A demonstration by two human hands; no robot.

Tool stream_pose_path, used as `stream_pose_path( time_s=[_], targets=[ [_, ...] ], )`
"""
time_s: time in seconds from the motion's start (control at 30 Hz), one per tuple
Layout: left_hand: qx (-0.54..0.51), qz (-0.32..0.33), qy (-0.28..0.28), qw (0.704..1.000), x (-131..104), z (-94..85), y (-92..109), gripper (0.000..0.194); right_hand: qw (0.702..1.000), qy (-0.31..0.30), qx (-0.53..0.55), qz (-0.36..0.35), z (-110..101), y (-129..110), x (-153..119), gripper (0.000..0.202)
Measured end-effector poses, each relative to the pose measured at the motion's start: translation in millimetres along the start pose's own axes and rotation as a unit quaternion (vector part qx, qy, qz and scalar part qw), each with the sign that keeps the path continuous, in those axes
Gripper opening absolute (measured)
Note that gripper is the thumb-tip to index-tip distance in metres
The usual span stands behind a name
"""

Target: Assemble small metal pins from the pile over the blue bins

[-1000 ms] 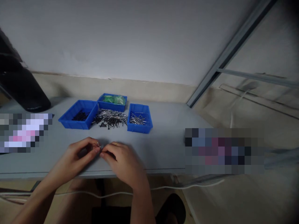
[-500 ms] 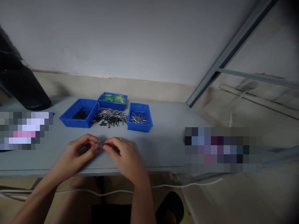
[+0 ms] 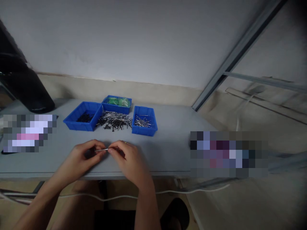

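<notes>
A slim, straight metal pin (image 3: 101,149), silvery and bright along its shaft, lies nearly level between a person's two bare hands, above the near part of a gray tabletop (image 3: 172,143). The right hand (image 3: 128,161) pinches the pin's right end, its thumb and index fingers clamped together, knuckles raised and wrist angled in from the right. The left hand (image 3: 79,158) curves around the other end, thumb below and index finger above in a loose arch; whether those fingers grip the pin cannot be told. Both forearms reach up from the lower edge of the view, bringing the fingertips close together. Beyond them, a heap of silver and dark pins (image 3: 116,119) sits between two blue bins (image 3: 144,131), a third blue bin (image 3: 121,109) behind.
</notes>
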State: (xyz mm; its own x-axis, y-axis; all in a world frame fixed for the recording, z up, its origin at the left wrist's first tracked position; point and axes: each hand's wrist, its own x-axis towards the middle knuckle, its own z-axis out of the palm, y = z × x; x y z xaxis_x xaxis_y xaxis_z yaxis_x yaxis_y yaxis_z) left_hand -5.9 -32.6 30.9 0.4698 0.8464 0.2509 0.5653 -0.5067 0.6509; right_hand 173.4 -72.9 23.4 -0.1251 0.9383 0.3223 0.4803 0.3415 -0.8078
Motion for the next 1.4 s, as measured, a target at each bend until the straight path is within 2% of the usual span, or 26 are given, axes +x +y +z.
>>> stream_pose_path(
  time_s=[0.23,0.47,0.8,1.0,1.2,1.4],
  targets=[
    [0.001,0.017,-0.027,1.0,2.1,0.5,-2.9,0.028,1.0,0.004,-0.004,0.0,-0.3,1.5,0.6,0.01],
    [0.002,0.024,0.007,1.0,0.2,-3.8,0.9,0.023,1.0,-0.009,-0.019,-0.004,-1.0,-0.3,-0.2,0.009],
    [-0.015,0.031,-0.01,0.999,-0.9,-3.5,1.3,0.02,1.0,-0.014,-0.016,-0.003,-0.5,2.1,0.1,0.007],
    [-0.018,-0.002,0.017,1.0,0.0,-1.6,5.5,0.022,0.999,0.002,0.037,0.018,1.3,3.7,-2.0,0.011],
    [-0.026,0.004,-0.019,0.999,1.3,-0.7,6.9,0.022,1.0,0.006,0.015,0.016,1.4,4.5,-1.3,0.012],
    [-0.028,-0.005,-0.002,1.0,-2.3,0.1,8.5,0.022,1.0,0.01,0.026,0.008,4.9,10.6,-1.3,0.012]
  ],
)
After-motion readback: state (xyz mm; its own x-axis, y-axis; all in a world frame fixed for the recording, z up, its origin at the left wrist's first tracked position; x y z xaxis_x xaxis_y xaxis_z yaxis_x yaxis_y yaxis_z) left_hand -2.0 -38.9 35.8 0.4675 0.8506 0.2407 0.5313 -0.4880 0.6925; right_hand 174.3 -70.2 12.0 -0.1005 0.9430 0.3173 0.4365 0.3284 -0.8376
